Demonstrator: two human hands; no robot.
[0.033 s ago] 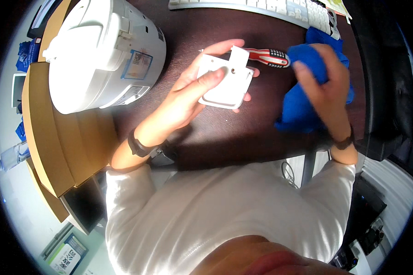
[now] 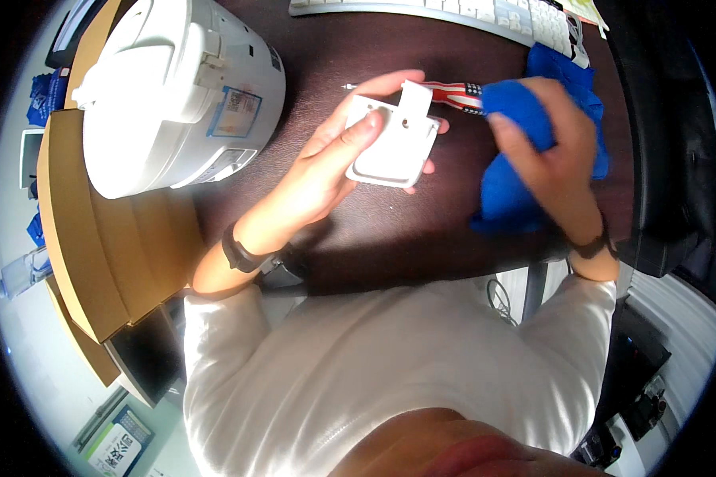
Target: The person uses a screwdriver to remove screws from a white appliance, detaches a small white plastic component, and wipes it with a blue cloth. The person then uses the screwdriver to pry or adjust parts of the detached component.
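Note:
My left hand (image 2: 314, 179) is closed round a small white plastic part (image 2: 391, 151), squarish with rounded corners, a raised rim and a tab at its upper edge. The thumb lies on its face and the fingers pass behind. To the right, my right hand (image 2: 561, 151) grips a bunched blue cloth (image 2: 511, 187), part of which hangs down over the table. Behind the white part lies a screwdriver (image 2: 453, 95) with a red, white and black handle. The cloth hides the handle's end, while its metal tip shows left of my fingers.
A white rice cooker (image 2: 175, 103) stands at the left beside an open cardboard box (image 2: 95, 230). A white keyboard (image 2: 453, 12) lies along the far side of the dark brown table (image 2: 358, 238). More blue cloth (image 2: 561, 63) sits behind my right hand.
My right hand has moved a little left with the blue cloth, towards the white part, and now covers the end of the screwdriver handle. My left thumb has shifted slightly left.

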